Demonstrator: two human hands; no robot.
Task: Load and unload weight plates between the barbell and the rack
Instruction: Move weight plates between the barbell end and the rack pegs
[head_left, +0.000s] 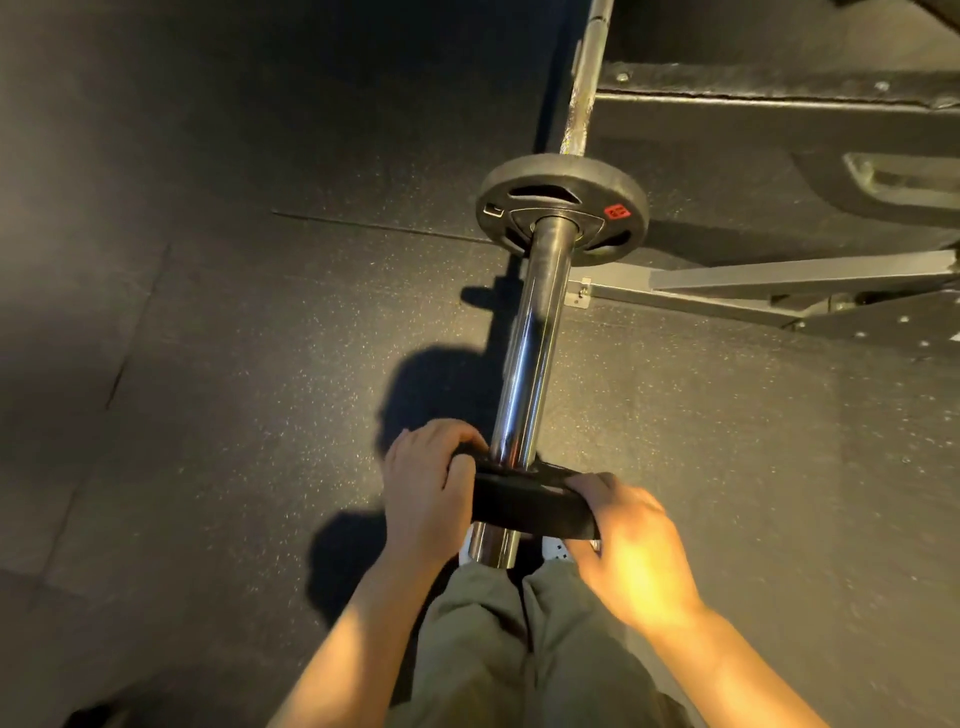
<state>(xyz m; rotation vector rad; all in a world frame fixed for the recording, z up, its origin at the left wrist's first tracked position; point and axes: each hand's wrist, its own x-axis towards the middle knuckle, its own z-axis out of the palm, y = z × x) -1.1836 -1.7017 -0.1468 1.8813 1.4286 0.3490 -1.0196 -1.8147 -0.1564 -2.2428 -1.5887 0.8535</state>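
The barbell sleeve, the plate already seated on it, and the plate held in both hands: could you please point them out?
barbell sleeve (524, 374), head view, bare chrome midsection.
seated plate (618, 211), head view, red label.
held plate (519, 501), head view, rim facing the camera.

One marking only: small red label (616, 211) with dark characters, set on the outer face of the round black weight plate (561, 205) seated far along the chrome barbell sleeve (524, 374); characters too small and blurred to read. Small pale rectangular mark (493, 210) on the left side of the same plate face, likewise illegible. No legible text, brand, number or sign anywhere else in view, including on the near black plate (524, 501) at the sleeve's end
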